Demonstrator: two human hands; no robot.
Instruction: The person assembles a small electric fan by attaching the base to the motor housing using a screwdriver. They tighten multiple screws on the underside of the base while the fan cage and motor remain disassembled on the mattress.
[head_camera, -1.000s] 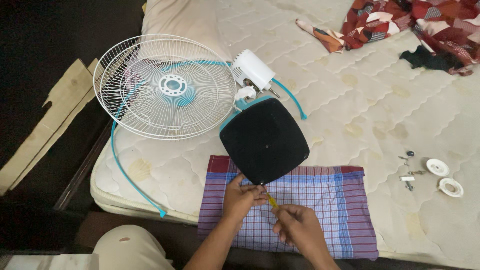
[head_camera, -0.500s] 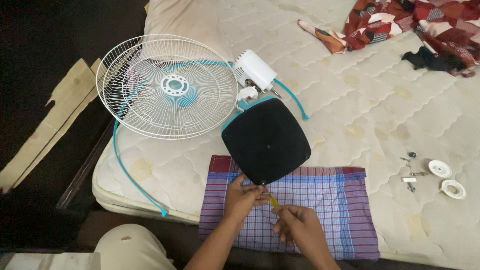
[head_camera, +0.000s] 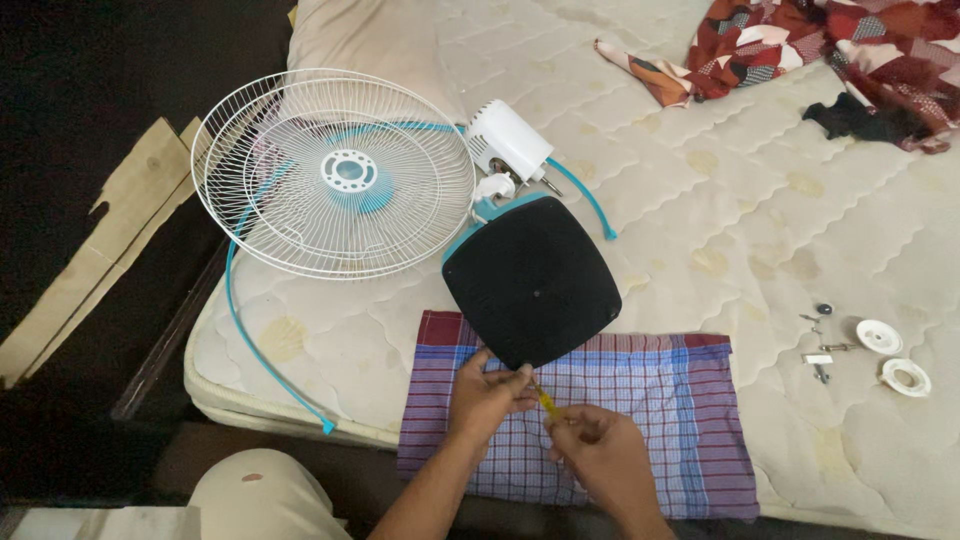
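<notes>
At the near edge of the mattress (head_camera: 760, 230), a small yellow-handled screwdriver (head_camera: 546, 403) is set with its tip against the lower corner of the black fan base (head_camera: 531, 281), which lies underside up so that its fastenings can be reached. Right hand (head_camera: 598, 456): fingers closed around the screwdriver handle, held low and angled up toward the base corner. Left hand (head_camera: 484, 396): fingers pinched together at the same corner, touching the base rim and steadying the tool tip; whether it also holds a screw cannot be told. Base and hands lie over a purple and blue checked cloth (head_camera: 650, 420), spread on the mattress, apparently as a working surface that would catch small parts. Joined to the far side of the base is the white motor housing (head_camera: 507, 140) on a teal neck, tipped over on the bed. Just left of it rests the white wire fan guard (head_camera: 335, 172), lying flat, with a loose teal rim band (head_camera: 262, 352) curving beneath it and off the bed edge. Well to the right, apart from the work, lie several small screws (head_camera: 822, 350) and two white round caps (head_camera: 892, 357). A red patterned cloth (head_camera: 830, 45) is bunched at the far corner.
</notes>
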